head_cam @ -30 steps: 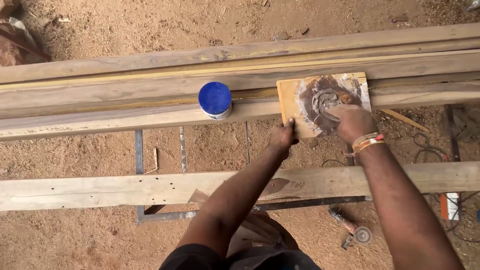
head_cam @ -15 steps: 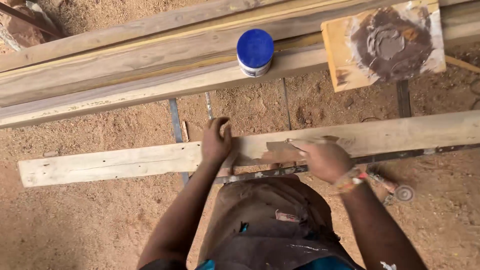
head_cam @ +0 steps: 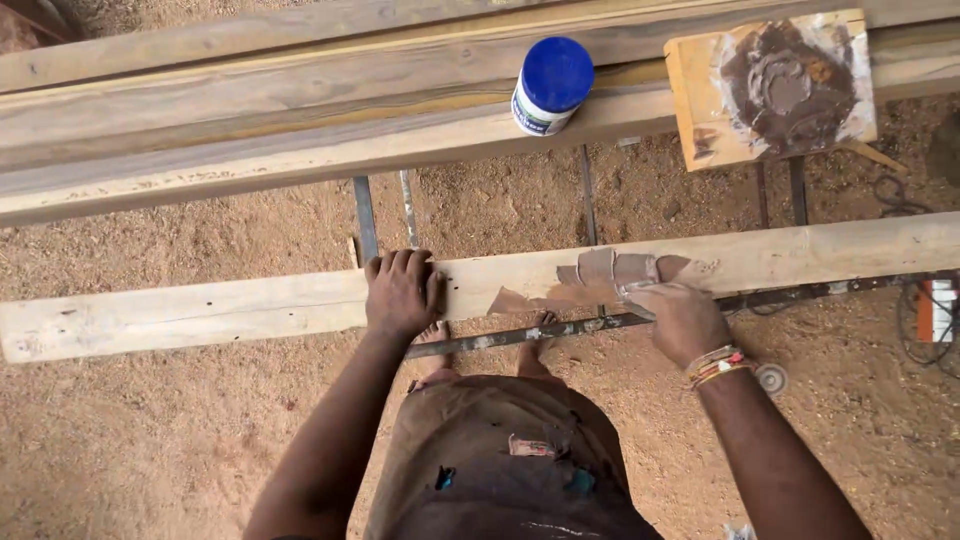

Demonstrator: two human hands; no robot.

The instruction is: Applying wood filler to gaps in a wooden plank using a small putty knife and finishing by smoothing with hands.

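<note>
- The left hand point(head_cam: 402, 293) lies flat, fingers spread wide, on top of the long pale wooden plank point(head_cam: 200, 312) that runs from 9 o'clock to 3 o'clock across the view. It grips nothing; it seems to press down and steady the plank.
- The right hand point(head_cam: 681, 318) is closed around a small flat spreading blade point(head_cam: 636, 289), mostly hidden under the fingers, whose edge touches the plank's near side.
- Just at 9 o'clock of that hand, a patch of brown-grey filler paste point(head_cam: 598, 278) is smeared on the plank in overlapping strokes, thin at its edges.
- At 12 o'clock of the right hand, well apart from it, a small square yellowish wooden board point(head_cam: 690, 110) rests on a stack of long grey-brown timber beams point(head_cam: 250, 110). It carries a mound of the same dark paste point(head_cam: 785, 85), likely kept there as a mixing palette within reach.
- At 9 o'clock of that board, a white round tub with a blue lid point(head_cam: 553, 82) stands upright on the beams, lid on.
- The plank rests on a dark metal bar frame point(head_cam: 365, 215), which lifts it off the sawdust-covered sandy ground point(head_cam: 150, 440).
- At 3 o'clock, near the plank's end, an orange-and-white power strip with black cable point(head_cam: 935, 310) lies on the ground.
- The person's brown, stained apron point(head_cam: 500, 460) fills 6 o'clock.
</note>
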